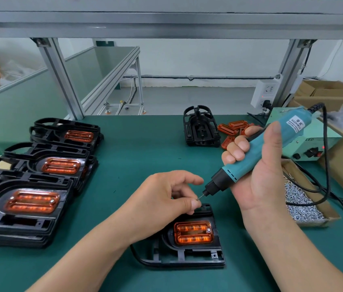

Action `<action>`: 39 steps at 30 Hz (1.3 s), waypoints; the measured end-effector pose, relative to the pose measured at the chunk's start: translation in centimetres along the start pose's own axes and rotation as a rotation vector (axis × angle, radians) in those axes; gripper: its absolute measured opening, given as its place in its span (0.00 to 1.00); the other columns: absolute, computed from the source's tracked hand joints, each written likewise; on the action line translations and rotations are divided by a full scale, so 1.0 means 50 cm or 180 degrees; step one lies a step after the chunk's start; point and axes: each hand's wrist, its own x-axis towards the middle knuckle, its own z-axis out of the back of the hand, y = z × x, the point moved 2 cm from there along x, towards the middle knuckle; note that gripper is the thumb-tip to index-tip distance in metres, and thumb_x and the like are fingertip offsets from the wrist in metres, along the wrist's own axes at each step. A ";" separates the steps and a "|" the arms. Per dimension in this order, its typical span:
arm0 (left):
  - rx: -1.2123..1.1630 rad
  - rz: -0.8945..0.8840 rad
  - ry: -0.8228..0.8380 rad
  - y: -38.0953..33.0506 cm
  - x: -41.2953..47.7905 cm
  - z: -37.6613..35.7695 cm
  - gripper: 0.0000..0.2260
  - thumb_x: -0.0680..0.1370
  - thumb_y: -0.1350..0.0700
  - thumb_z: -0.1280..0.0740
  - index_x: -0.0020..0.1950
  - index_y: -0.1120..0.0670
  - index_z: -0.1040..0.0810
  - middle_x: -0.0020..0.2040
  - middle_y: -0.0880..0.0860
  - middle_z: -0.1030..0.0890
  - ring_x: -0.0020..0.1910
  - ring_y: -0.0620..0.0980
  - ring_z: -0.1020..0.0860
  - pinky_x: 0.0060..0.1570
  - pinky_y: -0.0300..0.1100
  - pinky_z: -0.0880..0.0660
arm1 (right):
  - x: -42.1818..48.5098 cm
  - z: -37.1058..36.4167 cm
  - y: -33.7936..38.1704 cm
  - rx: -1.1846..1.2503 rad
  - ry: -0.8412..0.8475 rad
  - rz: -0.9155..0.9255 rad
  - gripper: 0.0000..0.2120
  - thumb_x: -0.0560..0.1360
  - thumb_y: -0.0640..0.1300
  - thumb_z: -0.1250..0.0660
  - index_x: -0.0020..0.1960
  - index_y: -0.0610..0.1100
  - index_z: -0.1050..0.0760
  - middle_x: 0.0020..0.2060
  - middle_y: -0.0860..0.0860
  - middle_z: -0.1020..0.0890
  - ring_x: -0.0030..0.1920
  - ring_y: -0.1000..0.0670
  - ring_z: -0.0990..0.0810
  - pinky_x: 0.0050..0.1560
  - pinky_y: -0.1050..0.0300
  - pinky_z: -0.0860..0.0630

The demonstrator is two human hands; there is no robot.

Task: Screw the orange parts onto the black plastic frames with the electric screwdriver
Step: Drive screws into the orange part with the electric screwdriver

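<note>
The black plastic frame [189, 255] I am working on lies flat on the green mat [141, 148], near and a little right of centre, just below my 2 hands. An orange part [193, 232] sits in its recess, with 1 silver screw head [208, 229] showing at the part's right end.

Over the frame's far edge my left hand [166, 197] hovers with thumb and forefinger pressed together. They pinch a tiny screw [197, 199] against the tip of the electric screwdriver [256, 152], and the other fingers curl loosely above. My right hand [256, 175] wraps round the teal body of the tool, thumb lying along its right side. It holds the tool tilted so the bit points down and to the left, clear of the frame. A black cord [326, 165] runs from the tool's far end down to the right.

Right of the frame, an open cardboard tray [332, 217] holds a heap of silver screws. Beyond it stands a pale green power unit [309, 142] with a red light on its front.

At the far middle of the mat rests a bare black frame [201, 129], with loose orange parts [231, 128] scattered just to its right. Along the left side are 3 stacks of frames [19, 228], each topped by a fitted orange part, running from near to far. A white socket strip [264, 93] hangs by the far right post of the aluminium bench.
</note>
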 end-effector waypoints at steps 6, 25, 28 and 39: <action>0.0123 0.0061 0.0090 0.000 0.000 0.025 0.16 0.81 0.46 0.29 0.69 0.40 0.22 0.54 0.39 0.13 0.57 0.39 0.17 0.66 0.48 0.26 | -0.005 0.003 -0.009 -0.0006 -0.0037 -0.0084 0.18 0.80 0.63 0.32 0.48 0.47 0.25 0.35 0.52 0.29 0.32 0.54 0.30 0.35 0.60 0.27; 0.1132 0.0401 0.0952 0.026 -0.001 0.084 0.12 0.78 0.52 0.25 0.62 0.48 0.14 0.46 0.43 0.17 0.40 0.34 0.22 0.41 0.25 0.30 | -0.063 -0.056 -0.051 -0.0627 0.0913 -0.0448 0.24 0.71 0.66 0.22 0.50 0.48 0.23 0.33 0.49 0.28 0.27 0.52 0.29 0.31 0.59 0.28; 0.1059 0.0416 0.0950 0.027 0.000 0.083 0.11 0.78 0.54 0.25 0.61 0.49 0.14 0.40 0.37 0.18 0.37 0.32 0.22 0.38 0.24 0.31 | -0.064 -0.058 -0.048 -0.0648 0.0945 -0.0436 0.25 0.70 0.66 0.22 0.50 0.47 0.24 0.32 0.49 0.27 0.27 0.52 0.29 0.30 0.59 0.29; 0.1057 0.0454 0.0961 0.010 -0.004 0.081 0.12 0.78 0.54 0.25 0.62 0.50 0.15 0.34 0.30 0.21 0.34 0.31 0.23 0.36 0.23 0.32 | -0.076 -0.066 -0.048 -0.0697 0.1267 -0.0527 0.27 0.71 0.65 0.21 0.52 0.45 0.25 0.32 0.48 0.26 0.26 0.51 0.28 0.30 0.57 0.29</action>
